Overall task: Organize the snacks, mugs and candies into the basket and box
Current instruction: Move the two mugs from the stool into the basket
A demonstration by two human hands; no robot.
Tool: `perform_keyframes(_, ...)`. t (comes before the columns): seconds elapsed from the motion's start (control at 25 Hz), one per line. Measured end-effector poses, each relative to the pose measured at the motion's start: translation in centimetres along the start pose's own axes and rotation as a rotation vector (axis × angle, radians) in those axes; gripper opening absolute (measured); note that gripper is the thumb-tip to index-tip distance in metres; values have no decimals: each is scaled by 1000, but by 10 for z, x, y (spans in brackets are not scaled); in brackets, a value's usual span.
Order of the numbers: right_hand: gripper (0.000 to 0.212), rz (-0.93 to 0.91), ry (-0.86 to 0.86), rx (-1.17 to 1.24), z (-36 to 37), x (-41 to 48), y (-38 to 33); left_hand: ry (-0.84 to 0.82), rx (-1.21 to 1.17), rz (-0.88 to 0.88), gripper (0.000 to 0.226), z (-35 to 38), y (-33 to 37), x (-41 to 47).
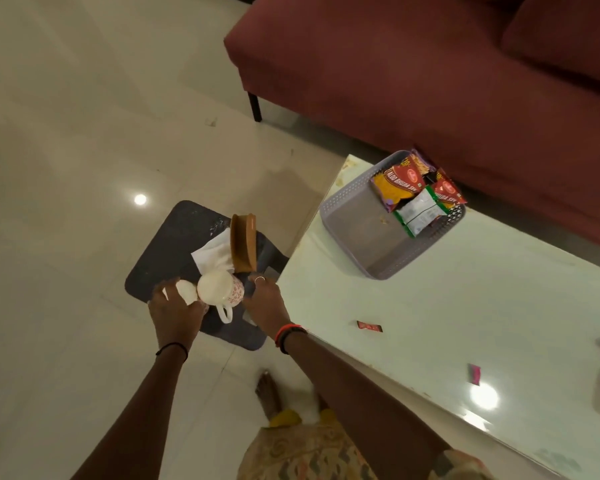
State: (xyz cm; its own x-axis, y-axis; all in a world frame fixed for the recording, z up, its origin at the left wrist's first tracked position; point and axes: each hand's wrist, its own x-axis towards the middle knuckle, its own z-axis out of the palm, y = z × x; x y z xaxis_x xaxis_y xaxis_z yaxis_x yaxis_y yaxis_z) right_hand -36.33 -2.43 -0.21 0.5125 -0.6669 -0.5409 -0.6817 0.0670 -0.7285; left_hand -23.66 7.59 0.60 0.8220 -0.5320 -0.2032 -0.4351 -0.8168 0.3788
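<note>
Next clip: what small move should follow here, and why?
Likely lower the mug into the brown box: it lies tipped on its side by the white paper, between the left hand and right hand, not yet packed.

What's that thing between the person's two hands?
A white mug with a red pattern, between the left hand and the right hand, in the head view.

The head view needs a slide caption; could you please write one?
Left hand and right hand flank a patterned mug over a dark stool; snack packets sit in the grey basket.
</note>
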Motion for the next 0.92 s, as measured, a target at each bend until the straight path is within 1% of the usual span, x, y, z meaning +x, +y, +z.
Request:
perform_keyframes(0.08, 51, -15, -32, -45, 16, 10, -6, -117, 148, -7, 82, -3, -22, 13)
perform_keyframes(0.16, 68, -37, -33, -80, 31, 18, -12, -236, 224, 12, 97, -3, -42, 24)
perform_keyframes(0.24, 80, -62, -31, -116, 43, 23, -18, -320, 252, 65, 104, -2, -55, 33)
perform_keyframes(0.32, 86, -81, -34, -178, 54, 28, -23, -347, 227, 121, 105, -1, -63, 43)
perform_keyframes(0.44, 85, -100, -2, -340, 67, 35, -28, -379, 124, 167, 104, 2, -68, 55)
perform_keyframes(0.6, 81, -86, 12, -498, 79, 41, -29, -440, 35, 161, 98, 12, -70, 65)
perform_keyframes(0.76, 76, -77, 39, -505, 83, 43, -32, -446, 15, 134, 92, 15, -70, 67)
perform_keyframes(0.92, 82, -59, 24, -484, 84, 40, -33, -450, 2, 105, 91, 9, -69, 64)
